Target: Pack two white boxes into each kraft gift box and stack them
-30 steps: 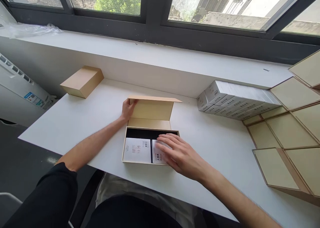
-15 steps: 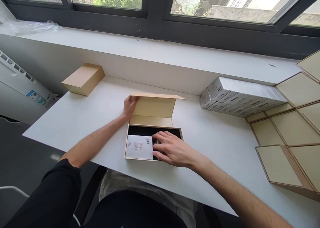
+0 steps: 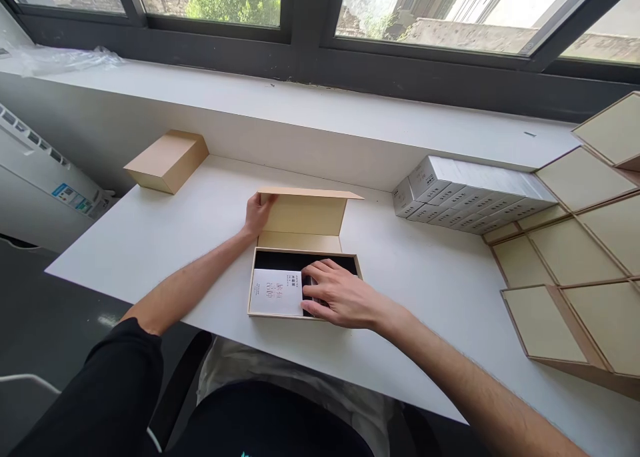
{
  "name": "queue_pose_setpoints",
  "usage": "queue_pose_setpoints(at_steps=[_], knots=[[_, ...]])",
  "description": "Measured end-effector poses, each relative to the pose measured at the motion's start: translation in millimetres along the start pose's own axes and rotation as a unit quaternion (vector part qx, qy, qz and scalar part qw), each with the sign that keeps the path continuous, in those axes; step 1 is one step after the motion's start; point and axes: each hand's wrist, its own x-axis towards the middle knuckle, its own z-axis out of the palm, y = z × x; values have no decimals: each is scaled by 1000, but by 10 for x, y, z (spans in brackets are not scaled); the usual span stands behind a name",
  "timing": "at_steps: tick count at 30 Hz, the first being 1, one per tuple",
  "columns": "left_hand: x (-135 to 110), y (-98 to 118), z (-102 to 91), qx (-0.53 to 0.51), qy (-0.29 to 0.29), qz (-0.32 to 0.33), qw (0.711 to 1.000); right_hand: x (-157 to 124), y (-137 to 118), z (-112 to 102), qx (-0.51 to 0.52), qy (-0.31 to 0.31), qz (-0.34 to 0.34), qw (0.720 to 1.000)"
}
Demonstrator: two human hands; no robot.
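Note:
An open tan gift box lies in the middle of the white table, its hinged lid standing up at the back. My left hand grips the lid's left edge. Inside the black-lined tray lies a small white box with printed characters on the left. My right hand rests palm down on the tray's right half, fingers curled over a second small white box that is mostly hidden beneath them.
A closed tan box sits at the table's far left. A row of several small white boxes lies at the back right. Open tan boxes are stacked along the right edge. A window sill runs behind.
My right hand has slid left and back, and its fingers have curled over the second white box, which showed more plainly before. My left hand stays on the lid.

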Motion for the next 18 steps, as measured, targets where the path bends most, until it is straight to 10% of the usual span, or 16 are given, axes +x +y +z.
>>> queue_pose_setpoints(at_steps=[11,15,18], knots=[[-37,-5,9,-4,6,-27,1000,-104,28,52,-5,175,-27,984],[-67,212,-140,-65,-65,-26,995,-391,60,61,58,411,-24,909],[-145,601,-347,-68,-229,-33,970,-697,161,112,114,570,48,813]])
